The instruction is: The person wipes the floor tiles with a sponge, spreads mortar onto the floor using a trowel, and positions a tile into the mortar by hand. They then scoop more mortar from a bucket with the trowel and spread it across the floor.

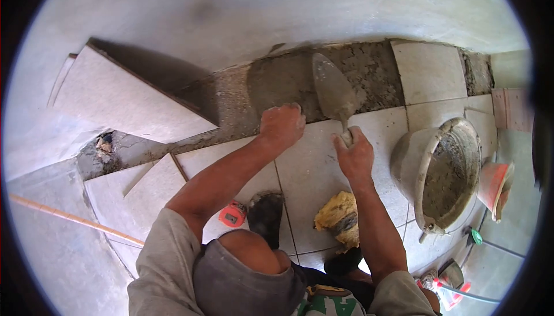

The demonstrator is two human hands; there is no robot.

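At far edge of tiles point(311, 166): right hand point(355, 157) grips trowel point(334, 88), blade pointing far over mortar bed point(277, 79); left hand point(281, 124) clenched just left, at bed's edge.

Your pointed metal trowel point(334, 91) is dull grey, and the wet mortar strip point(277, 79) is dark, speckled grey. Your square floor tiles point(311, 169) are pale cream with thin dark joints. The crumpled sponge point(337, 215) is yellow, the round plastic bucket point(407, 166) grey-caked, and the small tape measure point(232, 215) orange.

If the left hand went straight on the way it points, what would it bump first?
The left hand would most likely meet the wet mortar just ahead, then the wall. The trowel in the right hand lies off to the side.
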